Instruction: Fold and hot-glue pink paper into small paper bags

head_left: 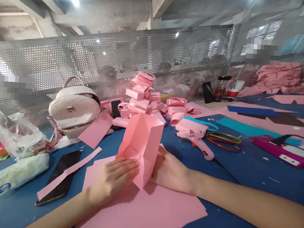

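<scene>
Folded pink paper (144,143): at centre of frame, between both hands, long axis running bottom to top, leaning slightly right. Pinched at lower left by the left hand (119,178); flanked on the right by the right hand (170,171), touching, fingertips hidden behind, so cannot tell how closed. Underneath, flat pink sheets (146,215). Right of centre, nearer the right hand, a glue gun (195,134) pointing left. Upper centre, beyond: pink paper pile (139,100).

A hand could pass low over the bench (258,171) between the right hand (172,172) and the power strip (283,150), skirting the glue gun (195,135) and its cord (223,167). Paper boxes (139,104) and the backpack (74,109) block the far side; the phone (66,162) and packet (15,175) crowd the left.
</scene>
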A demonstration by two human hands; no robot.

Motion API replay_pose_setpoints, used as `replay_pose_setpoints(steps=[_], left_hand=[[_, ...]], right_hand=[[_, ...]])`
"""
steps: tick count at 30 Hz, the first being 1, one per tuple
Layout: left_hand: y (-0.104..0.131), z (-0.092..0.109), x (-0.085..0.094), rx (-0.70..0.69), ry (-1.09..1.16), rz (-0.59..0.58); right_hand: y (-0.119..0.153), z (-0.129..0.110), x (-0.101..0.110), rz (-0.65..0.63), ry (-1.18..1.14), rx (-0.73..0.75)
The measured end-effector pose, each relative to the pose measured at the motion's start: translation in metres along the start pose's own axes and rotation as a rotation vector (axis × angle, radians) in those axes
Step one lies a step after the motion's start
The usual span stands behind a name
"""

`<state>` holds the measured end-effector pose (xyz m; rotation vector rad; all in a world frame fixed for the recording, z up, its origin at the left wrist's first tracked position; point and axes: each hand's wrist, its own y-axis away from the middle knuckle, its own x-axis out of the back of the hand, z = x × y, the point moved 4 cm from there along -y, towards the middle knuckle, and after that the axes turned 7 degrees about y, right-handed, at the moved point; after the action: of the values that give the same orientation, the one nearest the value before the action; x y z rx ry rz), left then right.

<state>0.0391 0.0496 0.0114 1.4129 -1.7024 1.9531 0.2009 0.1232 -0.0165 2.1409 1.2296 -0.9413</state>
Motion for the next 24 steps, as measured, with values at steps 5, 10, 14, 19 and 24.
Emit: replay_pose_setpoints(steps=[5, 10, 14, 19, 24], left_hand=[[-0.001, 0.002, 0.001, -0.037, -0.043, -0.024], [-0.008, 0.003, 0.000, -0.009, -0.060, -0.028], [-0.012, 0.006, -0.001, -0.005, -0.078, -0.069], [-0.014, 0.007, -0.003, 0.001, -0.100, -0.097], [-0.013, 0.005, -0.005, 0.029, -0.077, -0.120]], right_hand=[[0.004, 0.002, -0.008, -0.098, -0.001, -0.022], [0.006, 0.005, -0.015, -0.149, 0.001, -0.041], [0.006, 0.008, -0.016, -0.145, 0.029, -0.054], [0.006, 0.008, -0.015, -0.101, 0.017, -0.045], [0.006, 0.005, -0.014, -0.079, -0.001, -0.019]])
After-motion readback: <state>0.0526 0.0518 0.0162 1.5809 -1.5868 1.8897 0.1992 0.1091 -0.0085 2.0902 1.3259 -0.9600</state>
